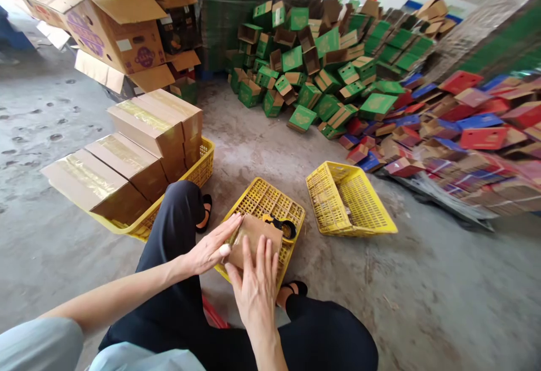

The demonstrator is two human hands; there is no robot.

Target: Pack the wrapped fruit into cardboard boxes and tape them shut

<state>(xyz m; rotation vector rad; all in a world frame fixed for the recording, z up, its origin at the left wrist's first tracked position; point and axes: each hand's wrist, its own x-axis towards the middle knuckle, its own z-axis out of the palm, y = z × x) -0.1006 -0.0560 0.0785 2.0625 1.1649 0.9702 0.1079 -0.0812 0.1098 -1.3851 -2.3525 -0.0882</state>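
Grey concrete floor; on a yellow latticed plastic crate, a brown taped cardboard box lies under flat, open left hand and right hand.

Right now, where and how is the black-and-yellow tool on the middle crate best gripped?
Probably by the tool's rounded black end, with the right hand coming from above and the right: that end reaches past the carton, which crowds the tool's near side. Any handle is too small to tell.
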